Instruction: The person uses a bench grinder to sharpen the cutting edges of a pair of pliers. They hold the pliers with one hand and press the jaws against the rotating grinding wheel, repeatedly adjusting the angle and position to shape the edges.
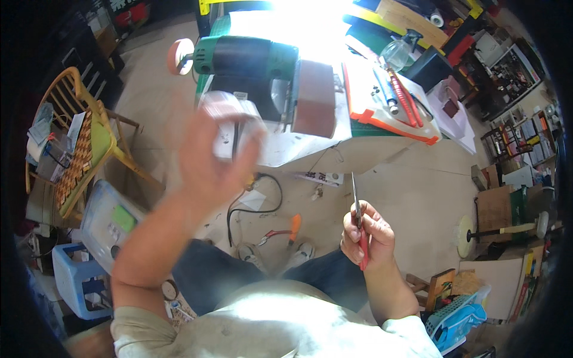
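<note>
My right hand (369, 232) is closed around a red-handled tool (357, 200) with a narrow, pointed metal end. Its tip points up and away from me, in front of the bench edge. Whether it has one blade or two I cannot tell. Raised before the bench, my left hand (218, 155) is smeared by motion. A pale, blurred thing (224, 104) shows at its fingertips; whether the hand holds it is unclear. Just beyond stands a green and black sanding machine (253, 56), with a round wheel (180, 56) at its left end and a brown sanding belt (314, 98) on its right.
Right of the machine, an orange-edged tray (394, 125) holds several tools beside a clear spray bottle (397, 53). A black cable (280, 200) and an orange-handled tool (294, 230) lie on the floor. A wooden chair (89, 137) and blue stool (77, 274) stand left.
</note>
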`<state>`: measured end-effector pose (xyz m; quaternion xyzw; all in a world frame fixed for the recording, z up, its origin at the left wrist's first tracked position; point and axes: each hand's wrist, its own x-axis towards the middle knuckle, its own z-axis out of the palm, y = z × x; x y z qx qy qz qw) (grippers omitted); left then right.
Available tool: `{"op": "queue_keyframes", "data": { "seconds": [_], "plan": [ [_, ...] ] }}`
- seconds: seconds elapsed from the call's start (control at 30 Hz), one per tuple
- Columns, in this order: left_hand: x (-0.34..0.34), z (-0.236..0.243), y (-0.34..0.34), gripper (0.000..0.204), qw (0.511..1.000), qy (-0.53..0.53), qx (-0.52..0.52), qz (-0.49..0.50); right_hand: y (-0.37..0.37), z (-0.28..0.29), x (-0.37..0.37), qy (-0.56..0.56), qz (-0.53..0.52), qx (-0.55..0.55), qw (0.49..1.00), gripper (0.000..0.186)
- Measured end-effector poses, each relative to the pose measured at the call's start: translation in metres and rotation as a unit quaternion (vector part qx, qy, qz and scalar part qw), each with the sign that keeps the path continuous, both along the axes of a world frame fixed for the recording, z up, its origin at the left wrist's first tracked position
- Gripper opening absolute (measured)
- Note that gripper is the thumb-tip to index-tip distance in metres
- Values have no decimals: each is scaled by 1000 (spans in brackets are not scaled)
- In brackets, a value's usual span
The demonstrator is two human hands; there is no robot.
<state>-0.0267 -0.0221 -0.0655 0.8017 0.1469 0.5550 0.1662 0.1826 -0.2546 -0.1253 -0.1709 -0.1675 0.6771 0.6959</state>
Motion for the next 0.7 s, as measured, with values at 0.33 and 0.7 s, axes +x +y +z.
{"op": "queue_keyframes", "data": {
  "seconds": [0.33,0.7],
  "plan": [
    [6,-72,-118,16,638,-23,-692,-338,-7,-31,-46,48,71,-71,994,24],
    [5,-80,-115,25,668,-18,-696,-261,-13,-54,-47,94,120,-73,986,19]
  ]
}}
